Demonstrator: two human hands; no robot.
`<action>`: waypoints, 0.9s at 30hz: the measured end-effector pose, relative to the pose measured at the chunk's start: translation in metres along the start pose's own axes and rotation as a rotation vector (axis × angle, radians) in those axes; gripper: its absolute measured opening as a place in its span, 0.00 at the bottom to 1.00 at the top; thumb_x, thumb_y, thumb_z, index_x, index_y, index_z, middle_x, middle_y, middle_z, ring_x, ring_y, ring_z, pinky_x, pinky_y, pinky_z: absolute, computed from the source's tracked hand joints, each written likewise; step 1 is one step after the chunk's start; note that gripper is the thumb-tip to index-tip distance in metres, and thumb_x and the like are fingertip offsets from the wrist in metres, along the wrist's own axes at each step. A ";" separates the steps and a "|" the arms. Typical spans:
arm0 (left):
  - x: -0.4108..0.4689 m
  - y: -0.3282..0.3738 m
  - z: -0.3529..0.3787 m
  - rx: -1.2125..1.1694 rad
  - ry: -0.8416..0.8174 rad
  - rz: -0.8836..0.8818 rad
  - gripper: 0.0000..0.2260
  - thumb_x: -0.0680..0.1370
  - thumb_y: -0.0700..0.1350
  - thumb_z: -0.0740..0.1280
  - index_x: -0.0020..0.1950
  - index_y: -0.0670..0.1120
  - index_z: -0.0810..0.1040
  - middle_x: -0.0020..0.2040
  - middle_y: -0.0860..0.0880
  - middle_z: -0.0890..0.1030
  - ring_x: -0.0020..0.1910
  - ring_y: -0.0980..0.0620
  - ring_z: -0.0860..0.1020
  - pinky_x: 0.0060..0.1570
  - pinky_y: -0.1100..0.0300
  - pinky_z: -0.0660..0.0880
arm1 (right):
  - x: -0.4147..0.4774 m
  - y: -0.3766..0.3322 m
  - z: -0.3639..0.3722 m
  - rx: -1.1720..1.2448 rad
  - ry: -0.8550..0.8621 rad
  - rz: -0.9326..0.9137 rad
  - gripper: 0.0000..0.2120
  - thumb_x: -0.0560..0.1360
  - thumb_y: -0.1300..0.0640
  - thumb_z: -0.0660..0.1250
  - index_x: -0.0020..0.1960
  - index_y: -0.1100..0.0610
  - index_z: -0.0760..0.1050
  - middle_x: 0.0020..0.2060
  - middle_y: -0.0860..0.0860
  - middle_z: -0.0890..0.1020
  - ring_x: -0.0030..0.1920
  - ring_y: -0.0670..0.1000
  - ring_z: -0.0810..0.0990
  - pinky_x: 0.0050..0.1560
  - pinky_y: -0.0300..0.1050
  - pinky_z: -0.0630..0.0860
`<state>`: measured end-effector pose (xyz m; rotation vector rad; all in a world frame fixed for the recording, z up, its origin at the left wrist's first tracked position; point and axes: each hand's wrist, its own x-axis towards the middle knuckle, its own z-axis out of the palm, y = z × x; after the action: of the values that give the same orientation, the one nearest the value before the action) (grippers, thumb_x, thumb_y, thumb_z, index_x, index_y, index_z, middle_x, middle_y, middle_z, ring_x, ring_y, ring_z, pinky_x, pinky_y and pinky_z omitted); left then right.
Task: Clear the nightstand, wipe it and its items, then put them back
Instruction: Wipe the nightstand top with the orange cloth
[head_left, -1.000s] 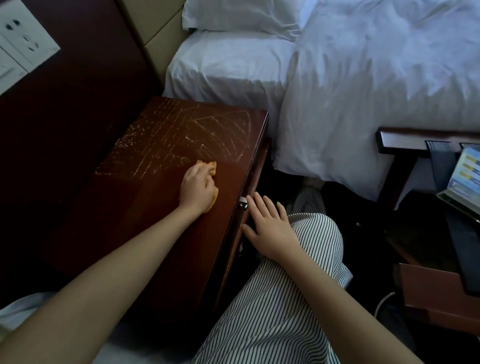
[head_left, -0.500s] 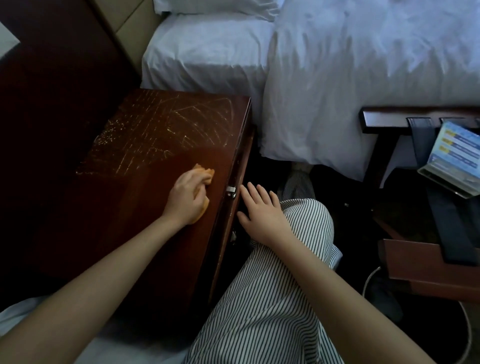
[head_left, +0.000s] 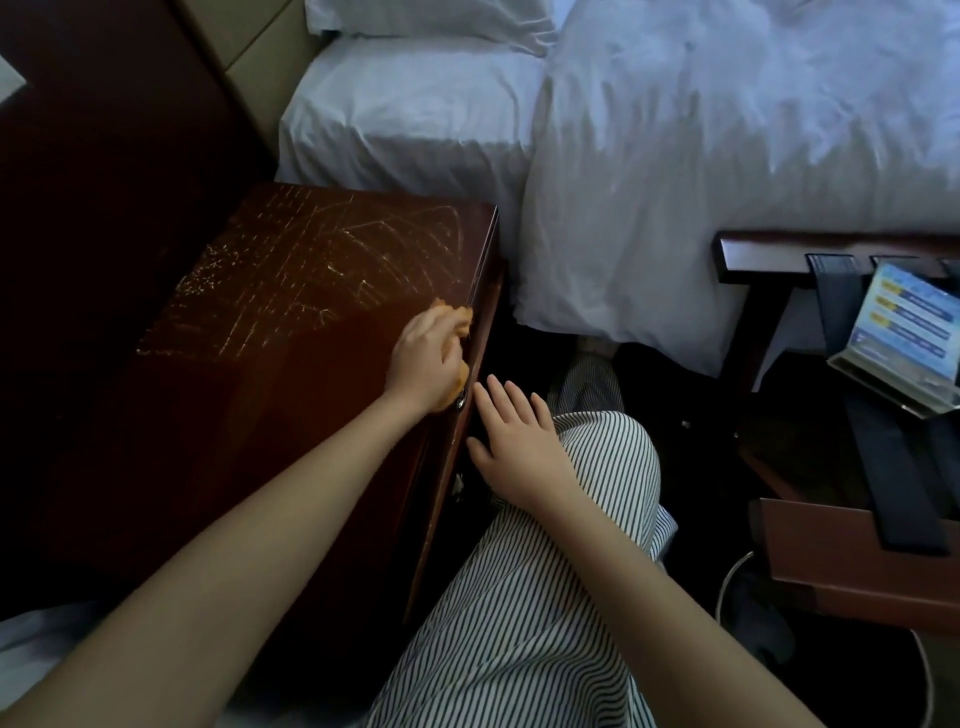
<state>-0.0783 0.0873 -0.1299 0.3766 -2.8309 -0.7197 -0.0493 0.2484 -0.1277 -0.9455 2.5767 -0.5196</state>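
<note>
The dark wooden nightstand fills the left of the head view, its bare top marked with pale scratches at the far side. My left hand grips a bunched orange cloth and presses it on the top, right at the right-hand edge. My right hand lies flat with straight fingers on my striped trouser knee, close beside the nightstand's front face and its small metal knob.
A bed with white sheets and a pillow stands beyond the nightstand. At the right is a wooden luggage rack with dark straps and a blue printed card stand. A white cable loops on the floor.
My left hand has slid the cloth to the right, from the middle of the top to its right edge. My right hand stays on my knee. The camera has shifted slightly.
</note>
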 end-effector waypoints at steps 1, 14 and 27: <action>-0.010 -0.004 -0.003 -0.005 -0.025 0.051 0.16 0.77 0.39 0.60 0.63 0.48 0.75 0.64 0.48 0.74 0.68 0.50 0.67 0.64 0.57 0.64 | 0.000 0.001 0.000 0.003 -0.002 0.007 0.29 0.81 0.48 0.51 0.78 0.54 0.44 0.77 0.50 0.46 0.76 0.51 0.42 0.73 0.50 0.38; 0.015 -0.014 -0.004 0.056 0.109 -0.119 0.15 0.79 0.38 0.58 0.64 0.43 0.74 0.65 0.45 0.73 0.69 0.47 0.65 0.67 0.56 0.60 | -0.001 0.004 0.000 0.013 0.006 0.025 0.29 0.81 0.48 0.51 0.78 0.53 0.43 0.77 0.51 0.46 0.76 0.51 0.41 0.73 0.50 0.37; -0.055 -0.026 -0.028 -0.033 -0.145 0.193 0.15 0.78 0.40 0.60 0.63 0.49 0.75 0.65 0.51 0.73 0.66 0.56 0.65 0.63 0.59 0.62 | -0.001 0.007 0.000 0.016 -0.020 0.034 0.29 0.81 0.48 0.51 0.78 0.53 0.43 0.77 0.51 0.45 0.76 0.51 0.41 0.74 0.50 0.37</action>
<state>-0.0139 0.0687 -0.1251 0.0461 -2.9319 -0.7806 -0.0522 0.2539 -0.1306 -0.8959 2.5621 -0.5178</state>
